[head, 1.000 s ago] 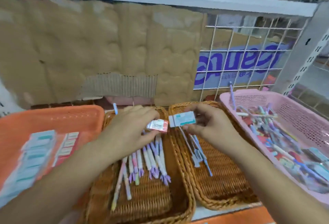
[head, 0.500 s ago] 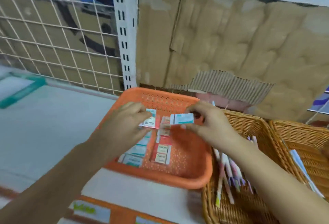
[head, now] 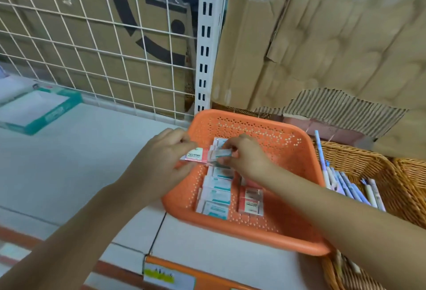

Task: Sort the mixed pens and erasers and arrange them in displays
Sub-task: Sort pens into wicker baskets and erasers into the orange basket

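Head view: hands (head: pixel 159 159) pinch erasers (head: pixel 196 155) above orange basket (head: pixel 306 151).

I am viewing a white shelf (head: pixel 69 169) carrying an orange basket (head: pixel 242 114) at frame centre, a wicker basket (head: pixel 368 165) just beside it at right, and a teal box (head: pixel 49 116) at the left edge.

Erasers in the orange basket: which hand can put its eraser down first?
Probably the right hand. Its teal eraser hovers just above the teal row in the orange basket. The left hand holds a pink eraser at the rim, across from the pink stack.
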